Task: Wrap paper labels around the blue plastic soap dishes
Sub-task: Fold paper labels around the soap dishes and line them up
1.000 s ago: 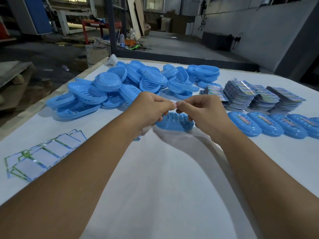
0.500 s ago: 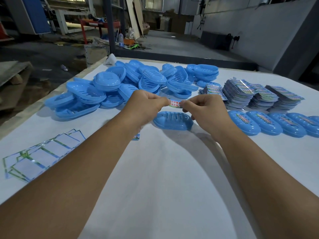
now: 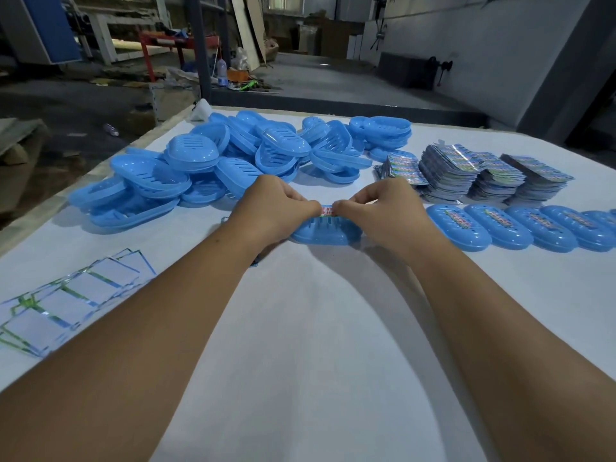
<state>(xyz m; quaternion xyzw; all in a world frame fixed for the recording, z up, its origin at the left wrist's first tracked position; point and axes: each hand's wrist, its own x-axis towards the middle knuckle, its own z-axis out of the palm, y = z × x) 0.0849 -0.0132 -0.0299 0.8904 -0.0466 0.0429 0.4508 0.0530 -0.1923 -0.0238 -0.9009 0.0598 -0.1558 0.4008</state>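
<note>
Dim workshop, cool bluish light on my white table [image 3: 300, 378].

The far hall sits in deep shadow, with only pale brightness at the far windows [image 3: 286, 1] and some light catching the grey wall [image 3: 466, 45] on the right. Soft, broad shadows spread on the cloth under both my forearms and merge between them. The blue soap dishes [image 3: 206, 155] show small glossy highlights, and the label stacks [image 3: 473, 171] glint faintly. My wide lens bends the table edge on the left and stretches my arms large at the near corners. The centre is fairly sharp; the dark far background is murky and grainy.
</note>
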